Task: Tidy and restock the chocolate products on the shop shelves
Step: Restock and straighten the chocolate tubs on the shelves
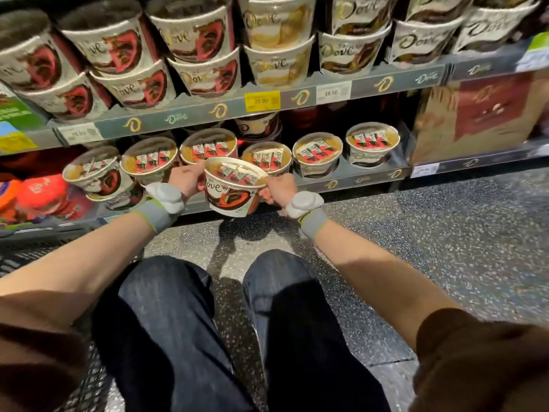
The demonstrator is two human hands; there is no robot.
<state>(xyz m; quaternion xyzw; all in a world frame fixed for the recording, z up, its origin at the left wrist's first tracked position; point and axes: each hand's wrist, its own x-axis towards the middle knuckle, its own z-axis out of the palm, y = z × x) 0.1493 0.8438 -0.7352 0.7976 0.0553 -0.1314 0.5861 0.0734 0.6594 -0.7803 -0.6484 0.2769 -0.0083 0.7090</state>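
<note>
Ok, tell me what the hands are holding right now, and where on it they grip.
Both hands hold one Dove chocolate tub in front of the lower shelf: the left hand grips its left rim, the right hand its right rim.

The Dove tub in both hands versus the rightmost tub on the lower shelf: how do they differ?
The held tub is in the air in front of the shelf, gripped at its rim by the left hand and right hand; the rightmost tub sits on the lower shelf, untouched. The held tub tilts toward the camera, its red label showing; the shelf tub stands upright. Both have clear lids over red-wrapped chocolates.
</note>
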